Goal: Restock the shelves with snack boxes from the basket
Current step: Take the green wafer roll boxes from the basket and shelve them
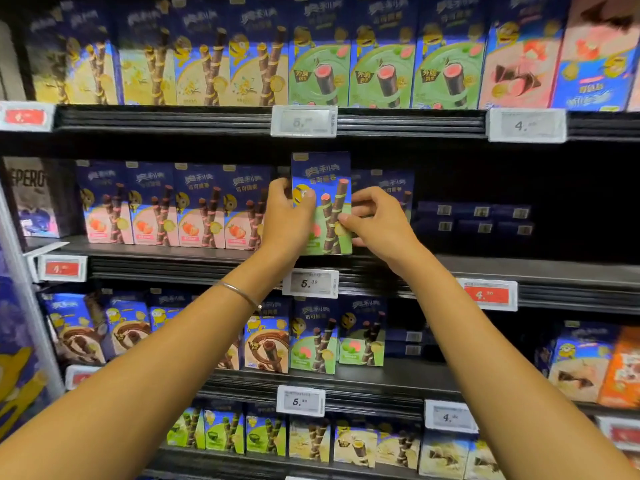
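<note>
At frame centre, left hand (284,216) and right hand (377,223) are gripping an upright green-and-blue wafer-roll box (323,188) on the middle shelf (519,268).

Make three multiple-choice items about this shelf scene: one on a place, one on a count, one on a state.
1. Where is the held box?
A. top shelf
B. second shelf from the top
C. bottom shelf

2. How many pink strawberry boxes stand left of it?
A. two
B. four
C. six

3. How is the box held?
A. by both hands
B. by one hand
C. by no hand

Answers: 1 B, its base meets the second shelf. 2 B, four fronts show in a row. 3 A, the left hand and right hand grip its sides.
</note>
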Tool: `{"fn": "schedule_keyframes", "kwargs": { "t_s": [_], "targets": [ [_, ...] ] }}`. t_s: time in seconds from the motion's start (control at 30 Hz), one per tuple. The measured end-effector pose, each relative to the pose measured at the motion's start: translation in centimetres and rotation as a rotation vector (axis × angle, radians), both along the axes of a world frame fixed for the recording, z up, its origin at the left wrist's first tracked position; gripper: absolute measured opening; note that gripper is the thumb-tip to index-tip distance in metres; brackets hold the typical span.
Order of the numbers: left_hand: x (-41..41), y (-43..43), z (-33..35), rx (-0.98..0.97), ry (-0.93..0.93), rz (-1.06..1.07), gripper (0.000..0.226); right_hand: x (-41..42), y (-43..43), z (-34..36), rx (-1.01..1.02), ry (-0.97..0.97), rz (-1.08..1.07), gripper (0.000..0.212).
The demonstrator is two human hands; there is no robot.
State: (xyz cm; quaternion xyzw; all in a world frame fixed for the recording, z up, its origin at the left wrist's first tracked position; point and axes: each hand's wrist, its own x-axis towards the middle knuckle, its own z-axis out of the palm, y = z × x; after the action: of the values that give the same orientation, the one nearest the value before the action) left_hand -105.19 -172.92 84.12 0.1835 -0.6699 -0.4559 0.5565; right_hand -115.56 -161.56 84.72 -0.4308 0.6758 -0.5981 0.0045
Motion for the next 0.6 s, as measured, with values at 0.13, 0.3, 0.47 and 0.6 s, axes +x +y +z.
{"fn": "schedule_keyframes", "kwargs": {
  "t_s": [0.13, 0.3, 0.47, 0.6],
  "targets": [
    [-1.5, 0.1, 0.4, -0.404, -0.396, 0.161, 0.054, -3.2, 0.8, -0.5, -0.004, -0.046, -0.159, 0.036],
    [-2.6, -0.5, 2.1, -0.768, -0.709, 0.492, 0.089, -5.2, 0.5, -1.6, 0.097, -0.009, -0.352, 0.037],
    [-3.3, -1.8, 3.2, -0.829, -0.823, 0.412, 0.104, -5.5, -0.4, -1.1, 0.192, 0.066, -0.407, 0.033],
    [-3.6, -2.3, 3.6, -0.881, -0.847, 0.393, 0.115, -5.3, -1.1, -0.8, 0.253, 0.115, -0.412, 0.023]
  ]
}}
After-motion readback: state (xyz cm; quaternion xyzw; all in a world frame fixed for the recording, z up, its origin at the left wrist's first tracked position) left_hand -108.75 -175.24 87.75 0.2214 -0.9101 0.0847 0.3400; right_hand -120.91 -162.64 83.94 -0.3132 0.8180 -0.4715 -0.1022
